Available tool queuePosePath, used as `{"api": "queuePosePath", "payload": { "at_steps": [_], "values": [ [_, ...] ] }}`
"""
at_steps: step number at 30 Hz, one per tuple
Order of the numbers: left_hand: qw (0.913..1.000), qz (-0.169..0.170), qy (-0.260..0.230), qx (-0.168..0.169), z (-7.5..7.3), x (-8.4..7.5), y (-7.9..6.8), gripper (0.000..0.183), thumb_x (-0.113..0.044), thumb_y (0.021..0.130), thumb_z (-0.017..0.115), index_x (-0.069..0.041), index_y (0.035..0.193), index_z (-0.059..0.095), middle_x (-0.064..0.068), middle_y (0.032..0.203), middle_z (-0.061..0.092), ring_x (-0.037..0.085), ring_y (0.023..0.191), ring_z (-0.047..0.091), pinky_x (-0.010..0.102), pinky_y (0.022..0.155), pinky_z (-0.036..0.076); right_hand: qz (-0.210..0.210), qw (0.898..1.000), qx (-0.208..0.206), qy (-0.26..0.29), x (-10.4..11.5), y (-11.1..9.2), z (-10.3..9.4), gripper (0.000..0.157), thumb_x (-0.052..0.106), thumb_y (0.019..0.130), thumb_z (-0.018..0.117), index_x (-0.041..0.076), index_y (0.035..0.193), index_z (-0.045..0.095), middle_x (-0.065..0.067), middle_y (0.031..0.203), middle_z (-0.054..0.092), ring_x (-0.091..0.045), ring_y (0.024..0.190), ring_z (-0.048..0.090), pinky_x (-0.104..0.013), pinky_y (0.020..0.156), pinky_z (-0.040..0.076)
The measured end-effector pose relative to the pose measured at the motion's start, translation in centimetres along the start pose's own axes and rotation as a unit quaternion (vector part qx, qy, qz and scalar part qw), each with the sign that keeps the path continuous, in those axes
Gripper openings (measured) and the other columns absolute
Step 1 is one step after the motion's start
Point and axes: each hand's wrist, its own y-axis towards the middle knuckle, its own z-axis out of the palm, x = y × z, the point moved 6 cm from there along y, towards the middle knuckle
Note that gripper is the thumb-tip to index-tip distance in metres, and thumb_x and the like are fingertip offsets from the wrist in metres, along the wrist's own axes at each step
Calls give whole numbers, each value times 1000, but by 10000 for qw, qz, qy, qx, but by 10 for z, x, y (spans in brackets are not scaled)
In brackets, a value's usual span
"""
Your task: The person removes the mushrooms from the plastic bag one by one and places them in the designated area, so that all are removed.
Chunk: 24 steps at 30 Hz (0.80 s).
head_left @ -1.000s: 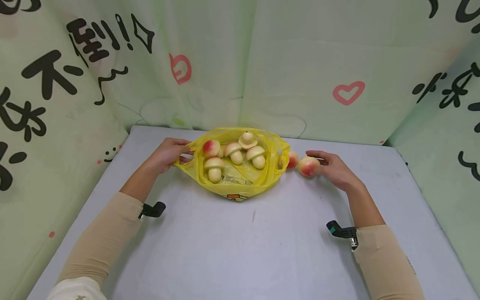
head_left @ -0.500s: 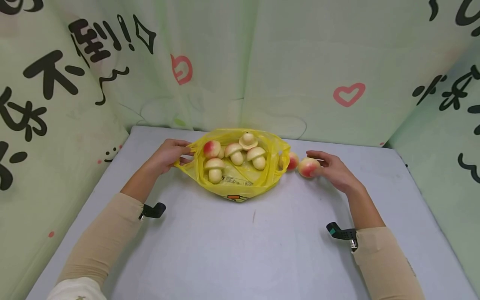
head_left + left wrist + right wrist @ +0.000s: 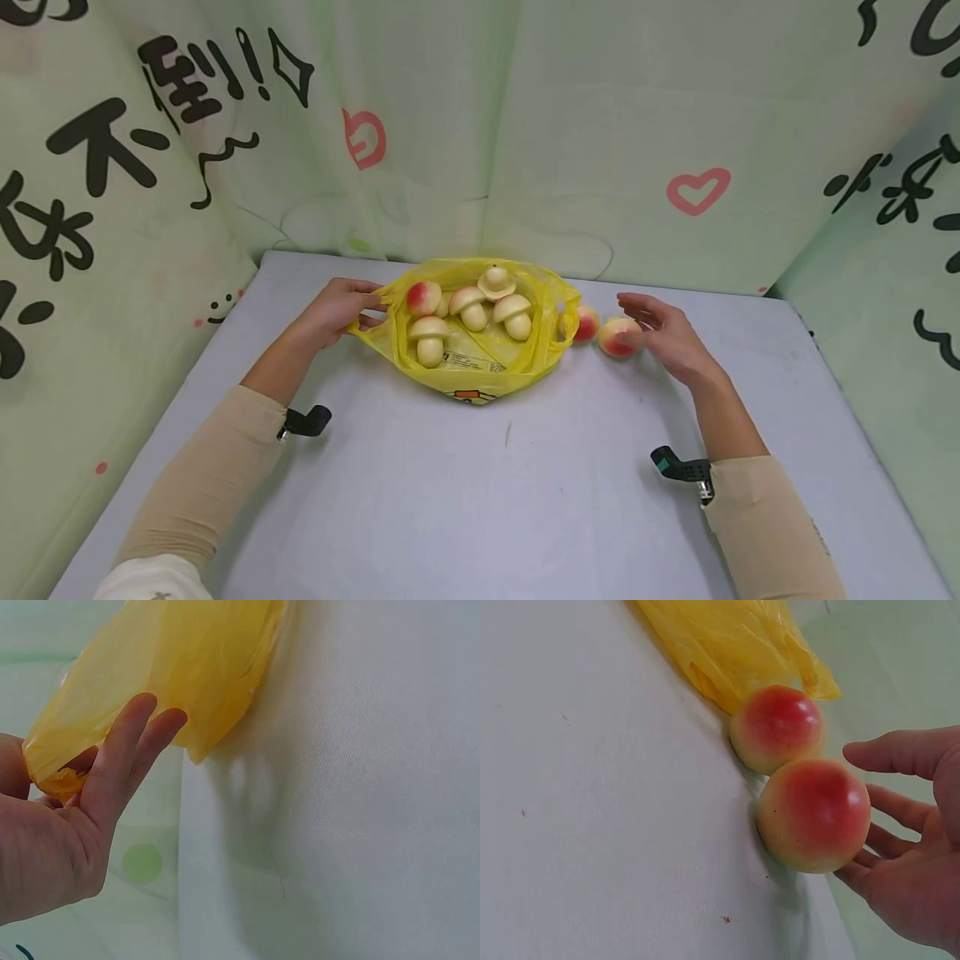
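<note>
A yellow plastic bag (image 3: 480, 379) lies with its mouth spread on the table. Inside it are several toy mushrooms (image 3: 431, 343) and a red-and-cream peach (image 3: 423, 297). My left hand (image 3: 341, 310) grips the bag's left handle between thumb and index finger, while other fingers stick out straight in the left wrist view. Two peaches sit side by side to the right of the bag, the farther one (image 3: 778, 727) against it. Around the nearer peach (image 3: 815, 814) my right hand (image 3: 919, 855) is spread, its thumb apart from the fruit; some fingers pass behind it.
A white-covered table (image 3: 480, 500) holds everything. Its back edge meets a pale green curtain (image 3: 585, 150) with printed characters and hearts, and curtain also hangs along both sides.
The right hand's fingers have spread and lifted slightly away from the nearer peach, which stays beside the other. The left hand and the bag stay as they were.
</note>
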Motion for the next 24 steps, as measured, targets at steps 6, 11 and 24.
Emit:
{"api": "queuePosePath", "payload": {
  "at_steps": [6,11,24],
  "values": [
    [10000,10,-31,24,0,1,1,46,-20,110,52,1,152,51,25,142,58,10,73,71,17,71,59,-448,9971,-519,321,8,-2,-4,66,9,98,70,8,158,43,-16,161,43,-35,151,39,-44,123,34],
    [10000,22,-35,33,1,1,1,46,-20,110,51,1,151,51,25,142,57,9,72,71,18,72,60,-945,9896,-737,798,23,-6,-3,61,6,99,69,7,155,47,-17,157,48,-34,147,45,-22,112,44],
    [10000,1,-80,8,2,1,0,46,-20,111,51,1,151,51,25,142,57,9,72,71,16,70,58,-1654,9711,-403,1675,66,2,25,53,-2,98,67,3,148,53,-17,149,54,-26,135,57,-23,105,51]
  ]
}}
